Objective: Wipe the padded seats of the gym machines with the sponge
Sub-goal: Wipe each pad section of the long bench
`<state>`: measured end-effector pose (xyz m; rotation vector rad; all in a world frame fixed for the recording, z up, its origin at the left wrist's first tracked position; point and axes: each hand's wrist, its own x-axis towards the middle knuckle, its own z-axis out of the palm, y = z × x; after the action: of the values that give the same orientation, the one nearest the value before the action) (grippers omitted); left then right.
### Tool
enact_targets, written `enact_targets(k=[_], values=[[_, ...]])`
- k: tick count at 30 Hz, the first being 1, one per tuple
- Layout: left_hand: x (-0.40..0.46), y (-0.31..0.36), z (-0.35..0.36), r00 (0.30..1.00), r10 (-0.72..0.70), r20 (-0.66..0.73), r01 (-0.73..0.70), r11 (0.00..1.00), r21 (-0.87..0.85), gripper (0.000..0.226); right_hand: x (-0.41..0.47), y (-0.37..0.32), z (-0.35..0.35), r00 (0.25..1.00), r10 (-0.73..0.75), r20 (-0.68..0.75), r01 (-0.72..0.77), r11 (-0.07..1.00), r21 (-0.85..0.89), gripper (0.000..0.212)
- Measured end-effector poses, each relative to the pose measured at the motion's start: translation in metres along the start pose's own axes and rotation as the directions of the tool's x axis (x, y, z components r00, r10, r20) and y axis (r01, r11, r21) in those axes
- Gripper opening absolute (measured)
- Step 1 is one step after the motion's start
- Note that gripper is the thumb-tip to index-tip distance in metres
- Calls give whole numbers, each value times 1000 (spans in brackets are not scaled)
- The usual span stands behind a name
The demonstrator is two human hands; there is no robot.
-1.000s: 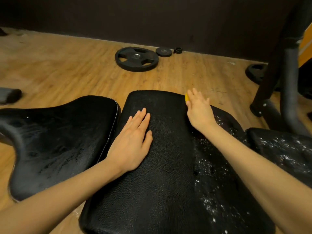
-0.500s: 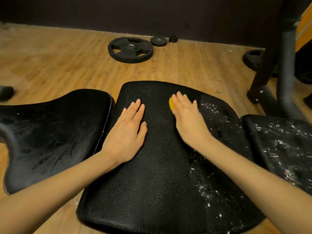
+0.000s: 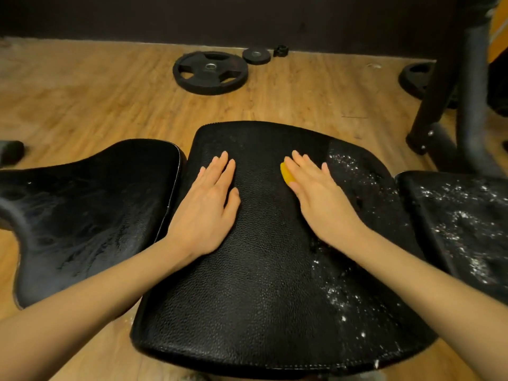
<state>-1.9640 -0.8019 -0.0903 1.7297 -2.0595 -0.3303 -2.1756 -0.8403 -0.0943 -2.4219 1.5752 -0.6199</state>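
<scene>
Just under the right hand (image 3: 321, 199), whose straight fingers press it flat, the yellow sponge (image 3: 286, 173) lies on the middle black textured padded seat (image 3: 247, 284), white foam flecks (image 3: 346, 295) at its three o'clock, the left hand (image 3: 206, 207) resting flat at nine o'clock.

Both palms down on the middle black seat pad (image 3: 264, 284): left hand (image 3: 204, 210) flat with straight fingers, right hand (image 3: 319, 199) pressing a yellow sponge (image 3: 286, 174). White foam specks (image 3: 346, 166) cover the pad's right side. Weight plate (image 3: 210, 72) on the wood floor (image 3: 82, 100).
</scene>
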Motion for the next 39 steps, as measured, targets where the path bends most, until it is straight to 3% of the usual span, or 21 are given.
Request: enact_targets(k=[7,12,14,17,20,24,27,29,31,32,37,39], values=[[-1,1,-1,1000,-5,10,5,1000,0,55,82,24,-10,971,236,32,-237,972,15,48],[0,-1,0,1000,4,1,-4,1000,4,55,-42,-5,-13,1000,5,4,-5,995,98,48],[-1,1,0,1000,0,7,0,1000,8,55,-40,3,-19,998,-39,39,36,996,75,47],[0,1,-4,998,-7,64,5,1000,30,56,17,25,-19,987,130,93,-134,990,46,47],[-1,1,-14,984,38,175,-54,994,90,59,28,24,-22,970,233,73,-240,962,127,45],[-36,4,-16,957,158,243,-162,987,-1,67,-71,-9,-28,999,44,21,-47,978,205,43],[-54,6,-7,961,194,198,-195,981,-18,76,-88,0,-35,995,-66,81,49,979,200,43],[-52,6,-5,966,186,182,-187,982,-10,77,-66,9,-32,996,86,29,-91,967,236,40],[-52,8,-5,969,184,166,-186,983,-9,77,-49,0,-26,952,295,-84,-253,910,327,38],[-52,9,-4,971,184,154,-184,983,-11,77,-44,-13,-20,937,332,-109,-277,896,348,37],[-53,7,-3,972,191,137,-190,982,-22,76,-56,-51,-6,1000,11,2,-11,967,254,36],[-52,7,-4,972,191,140,-189,982,-27,74,-63,-24,-22,998,41,53,-53,968,246,37]])
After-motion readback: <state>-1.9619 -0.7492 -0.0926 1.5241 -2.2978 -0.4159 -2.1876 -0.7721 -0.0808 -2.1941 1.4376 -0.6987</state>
